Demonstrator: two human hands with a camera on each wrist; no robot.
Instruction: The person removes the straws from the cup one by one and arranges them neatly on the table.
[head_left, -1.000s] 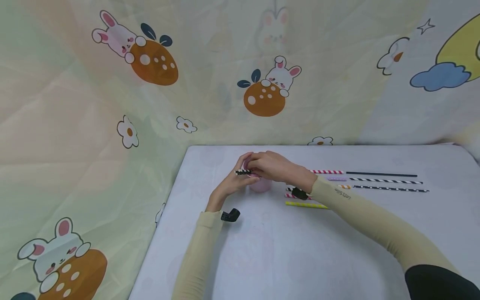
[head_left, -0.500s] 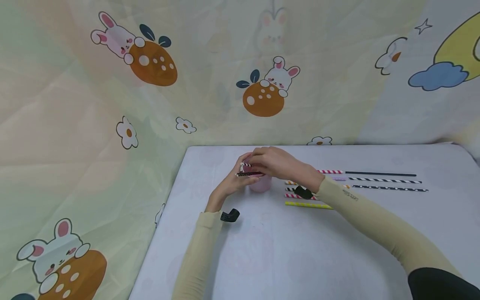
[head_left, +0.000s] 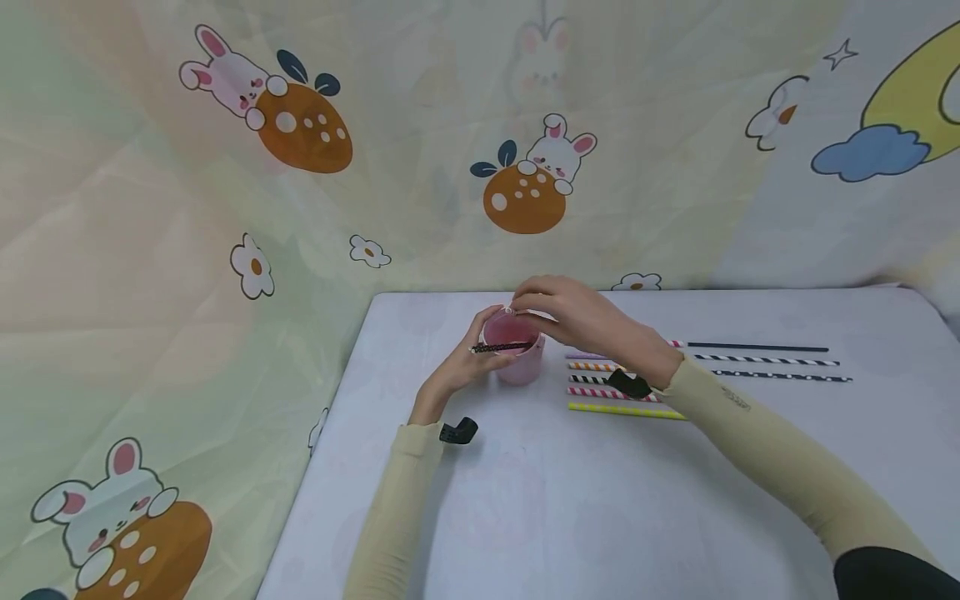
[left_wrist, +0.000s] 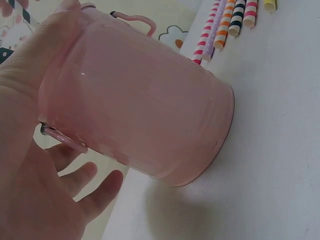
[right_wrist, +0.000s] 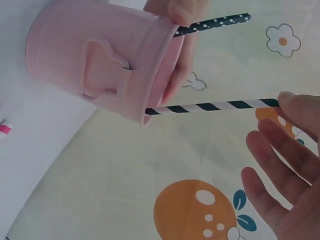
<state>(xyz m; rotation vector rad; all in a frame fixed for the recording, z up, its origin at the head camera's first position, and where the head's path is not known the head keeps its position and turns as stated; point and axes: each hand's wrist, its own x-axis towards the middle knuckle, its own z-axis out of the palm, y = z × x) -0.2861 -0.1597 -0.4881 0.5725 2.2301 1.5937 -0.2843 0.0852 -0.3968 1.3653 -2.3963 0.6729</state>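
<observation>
A pink pail [head_left: 522, 367] with small side handles stands at the table's far side. My left hand [head_left: 468, 354] grips it near the rim, thumb on the near side and fingers round the far side. In the right wrist view, my right hand [right_wrist: 287, 155] pinches the outer end of a black-and-white striped straw [right_wrist: 200, 107] between thumb and finger, its other fingers spread. The straw's other end is inside the pail's mouth. A black straw with white dots [right_wrist: 215, 23] leans over the rim beside my left thumb; its lower end is hidden in the pail.
Right of the pail lie several paper straws in rows: a yellow one [head_left: 622, 409], a pink-striped one [head_left: 592, 392], an orange-striped one [head_left: 588, 367], a plain black one [head_left: 757, 347] and a dotted one [head_left: 783, 377]. My right forearm crosses above some. A printed backdrop [head_left: 420, 167] hangs behind.
My right hand has risen and moved right, off the pail's mouth, which now shows with the dotted straw leaning in it. My left hand and the pail have stayed in place.
</observation>
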